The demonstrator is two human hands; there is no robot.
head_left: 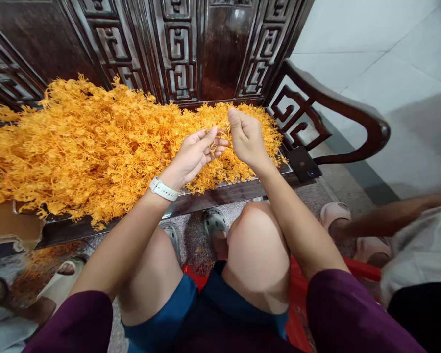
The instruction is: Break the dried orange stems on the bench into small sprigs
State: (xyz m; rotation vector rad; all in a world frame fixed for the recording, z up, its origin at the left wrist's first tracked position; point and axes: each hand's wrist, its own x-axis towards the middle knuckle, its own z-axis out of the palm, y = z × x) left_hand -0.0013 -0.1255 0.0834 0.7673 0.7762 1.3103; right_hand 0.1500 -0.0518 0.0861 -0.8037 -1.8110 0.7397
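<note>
A large heap of orange, frilly plastic-looking sprigs covers most of the dark wooden bench seat. Over the right part of this heap my two hands are close together. My left hand, below a white watch band, has its fingers curled round a thin orange sprig. Beside it, my right hand is closed with the thumb on top. Orange strands show between the hands, but what lies inside the right fingers is hidden.
The bench has a carved back and a curved armrest. A dark phone lies at its right end, and cardboard is at the left. Other people's legs are on both sides. Beneath me is a red stool.
</note>
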